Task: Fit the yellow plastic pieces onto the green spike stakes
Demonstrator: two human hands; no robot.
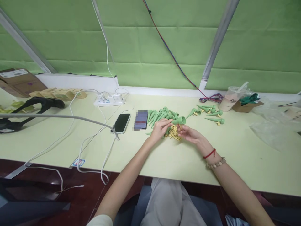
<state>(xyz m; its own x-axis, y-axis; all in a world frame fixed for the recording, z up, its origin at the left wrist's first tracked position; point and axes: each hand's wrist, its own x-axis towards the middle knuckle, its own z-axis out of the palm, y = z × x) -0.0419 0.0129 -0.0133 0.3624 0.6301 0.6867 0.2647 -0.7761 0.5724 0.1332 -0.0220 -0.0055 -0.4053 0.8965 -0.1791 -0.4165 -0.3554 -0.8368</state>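
Observation:
My left hand grips a green plastic plant watering spike, its wide open end pointing right. Close to that end, the fingers of my right hand are pinched on a small yellow valve piece, partly hidden by the fingers. Under both hands lies a heap of small yellow valves. Behind my left hand is a pile of green spikes without visible yellow parts. To the right, several green spikes with yellow valves fitted lie loose on the table.
Two phones, one dark and one lit, lie left of the pile. White cables run over the table to a power strip. A drink cup, small carton and plastic bag stand right.

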